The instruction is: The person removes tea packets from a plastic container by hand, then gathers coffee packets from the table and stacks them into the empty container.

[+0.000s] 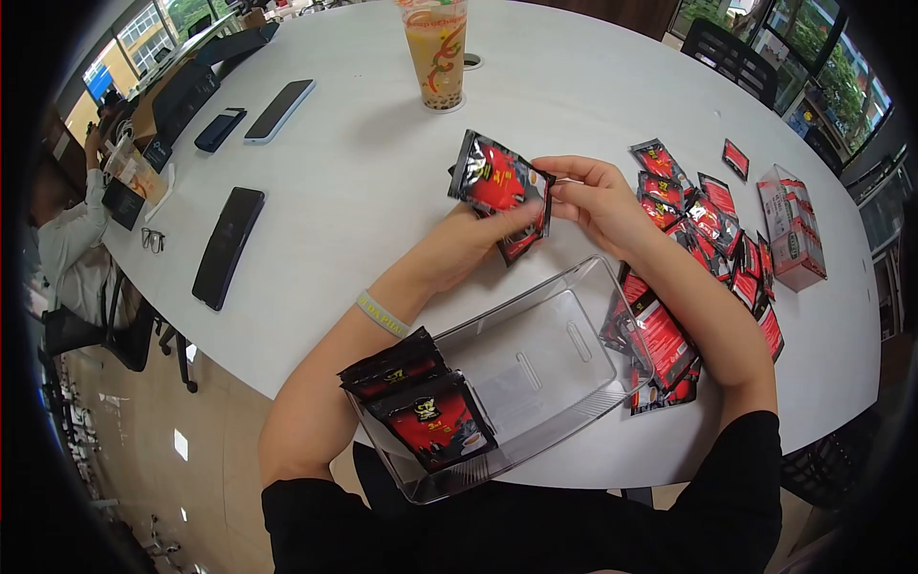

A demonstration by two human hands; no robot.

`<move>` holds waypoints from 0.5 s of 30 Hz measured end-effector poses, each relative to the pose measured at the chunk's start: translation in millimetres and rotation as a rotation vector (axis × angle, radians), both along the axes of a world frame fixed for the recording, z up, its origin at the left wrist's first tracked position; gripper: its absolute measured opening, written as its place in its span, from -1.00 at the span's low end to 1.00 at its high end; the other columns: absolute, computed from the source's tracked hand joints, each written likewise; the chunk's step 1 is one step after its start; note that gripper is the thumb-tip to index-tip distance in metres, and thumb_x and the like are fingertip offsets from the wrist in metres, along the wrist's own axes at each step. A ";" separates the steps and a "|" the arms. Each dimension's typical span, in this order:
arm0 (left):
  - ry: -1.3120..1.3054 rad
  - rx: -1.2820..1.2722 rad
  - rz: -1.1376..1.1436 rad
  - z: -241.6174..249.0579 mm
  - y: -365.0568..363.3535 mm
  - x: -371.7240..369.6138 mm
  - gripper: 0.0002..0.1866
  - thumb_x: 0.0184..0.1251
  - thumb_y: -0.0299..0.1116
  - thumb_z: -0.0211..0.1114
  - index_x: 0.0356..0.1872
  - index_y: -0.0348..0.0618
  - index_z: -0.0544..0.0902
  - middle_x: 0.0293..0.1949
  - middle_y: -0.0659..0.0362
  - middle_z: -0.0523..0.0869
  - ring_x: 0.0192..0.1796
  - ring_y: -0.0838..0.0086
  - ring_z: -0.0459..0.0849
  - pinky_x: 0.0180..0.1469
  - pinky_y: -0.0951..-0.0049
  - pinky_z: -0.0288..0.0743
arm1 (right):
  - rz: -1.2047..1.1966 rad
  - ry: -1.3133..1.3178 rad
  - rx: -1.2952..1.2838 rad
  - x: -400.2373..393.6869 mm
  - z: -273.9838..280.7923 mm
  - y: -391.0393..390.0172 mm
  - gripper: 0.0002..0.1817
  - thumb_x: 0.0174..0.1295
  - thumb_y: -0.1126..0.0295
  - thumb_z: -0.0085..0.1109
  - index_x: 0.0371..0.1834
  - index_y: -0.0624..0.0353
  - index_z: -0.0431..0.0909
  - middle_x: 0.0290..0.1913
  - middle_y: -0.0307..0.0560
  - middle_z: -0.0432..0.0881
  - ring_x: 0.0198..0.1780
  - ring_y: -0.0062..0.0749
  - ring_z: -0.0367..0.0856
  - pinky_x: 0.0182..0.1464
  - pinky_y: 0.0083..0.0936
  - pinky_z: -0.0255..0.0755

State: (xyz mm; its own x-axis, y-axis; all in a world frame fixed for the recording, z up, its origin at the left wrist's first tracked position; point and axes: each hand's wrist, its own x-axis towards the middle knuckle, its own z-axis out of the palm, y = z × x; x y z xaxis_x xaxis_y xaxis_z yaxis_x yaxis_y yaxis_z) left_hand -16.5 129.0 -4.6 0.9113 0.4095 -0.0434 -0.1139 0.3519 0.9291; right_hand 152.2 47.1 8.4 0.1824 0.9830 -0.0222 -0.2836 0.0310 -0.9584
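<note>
Above the table, my left hand (467,245) grips a few red-and-black instant coffee sachets (498,180), its thumb across their front. At their right edge, the fingers of my right hand (601,203) pinch the same sachets. Just below my hands sits a clear plastic bin (559,432). Several coffee sachets (432,421) stand upright in a row at its left end, and the rest of its floor is bare. A loose pile of similar sachets (710,222) spreads to the right, partly hidden behind my right forearm.
A clear box of red packets (794,230) stands at the far right. A bubble tea cup (436,53) is at the back. Phones (279,112) and a black case (229,247) lie left, near eyeglasses (152,240). Another person (76,234) sits at the left edge.
</note>
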 end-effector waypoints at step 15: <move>-0.111 -0.317 0.262 1.9 14.9 -1.5 -0.56 0.38 -0.19 -0.06 0.11 -0.33 0.32 -0.08 -0.03 0.56 -0.01 0.23 0.60 0.08 0.26 0.51 | -0.182 -1.604 0.711 -3.7 -10.6 -2.1 -0.79 -0.11 0.44 0.31 -0.34 0.17 0.64 -0.36 -0.07 0.59 -0.22 -0.20 0.63 -0.17 -0.49 0.51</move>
State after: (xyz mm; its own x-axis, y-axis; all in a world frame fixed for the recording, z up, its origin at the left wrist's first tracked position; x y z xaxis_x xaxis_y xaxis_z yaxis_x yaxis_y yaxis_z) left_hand -18.0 143.9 -2.7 0.7841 0.6104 -0.1120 -0.3310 0.5640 0.7565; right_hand 148.5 45.1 -2.2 -0.3086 0.6883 0.6565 0.8921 0.4490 -0.0514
